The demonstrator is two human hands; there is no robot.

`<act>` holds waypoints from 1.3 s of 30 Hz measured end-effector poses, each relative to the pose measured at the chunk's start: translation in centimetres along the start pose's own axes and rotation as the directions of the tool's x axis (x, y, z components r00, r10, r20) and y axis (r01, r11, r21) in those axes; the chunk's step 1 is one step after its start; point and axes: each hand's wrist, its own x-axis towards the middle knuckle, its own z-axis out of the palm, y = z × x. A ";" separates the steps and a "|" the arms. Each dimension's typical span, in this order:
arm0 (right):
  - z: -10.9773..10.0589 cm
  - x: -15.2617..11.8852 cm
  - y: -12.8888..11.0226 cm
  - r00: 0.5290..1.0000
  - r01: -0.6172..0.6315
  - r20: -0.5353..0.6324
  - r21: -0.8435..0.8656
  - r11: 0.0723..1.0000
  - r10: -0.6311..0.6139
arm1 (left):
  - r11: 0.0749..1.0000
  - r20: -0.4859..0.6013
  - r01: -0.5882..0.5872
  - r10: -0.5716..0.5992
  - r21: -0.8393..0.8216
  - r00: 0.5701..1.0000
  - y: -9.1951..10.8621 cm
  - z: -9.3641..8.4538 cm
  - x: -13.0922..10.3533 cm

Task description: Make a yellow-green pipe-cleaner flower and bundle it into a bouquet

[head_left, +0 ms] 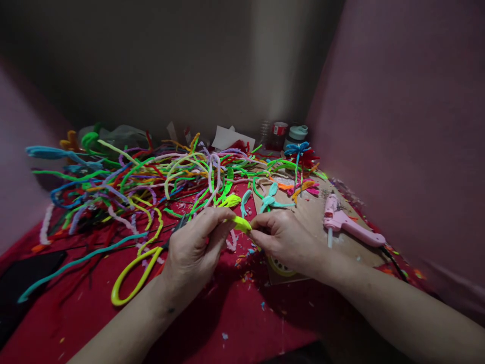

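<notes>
Between my two hands is a short, bright yellow pipe cleaner piece, folded into a flat, leaf-like shape. My left hand pinches its left end between thumb and forefinger. At its right end, the fingertips of my right hand are pressed together on it. Just beyond lie another yellow folded piece and a turquoise pipe cleaner flower. Yellow-handled scissors rest beside my left wrist, their blades partly hidden behind that hand.
A heap of many-coloured pipe cleaners spreads over the red cloth. On the right, a pink glue gun lies on a cardboard sheet. Finished-looking blue petals, a jar and a lidded bottle stand at the back.
</notes>
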 end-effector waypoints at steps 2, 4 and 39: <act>0.0 0.1 0.0 1.000 -0.018 -0.012 0.006 1.000 0.018 | 0.999 -0.005 -0.017 0.017 0.034 1.000 0.0 -0.1 0.0; 0.0 0.1 0.1 0.999 -0.044 -0.019 0.031 0.999 0.045 | 0.997 -0.005 -0.036 0.036 0.067 0.999 0.1 -0.2 0.0; 0.1 0.3 0.6 0.968 -0.236 0.136 0.777 0.583 0.210 | 0.989 0.008 -0.084 0.084 0.118 0.996 1.4 -0.7 -0.6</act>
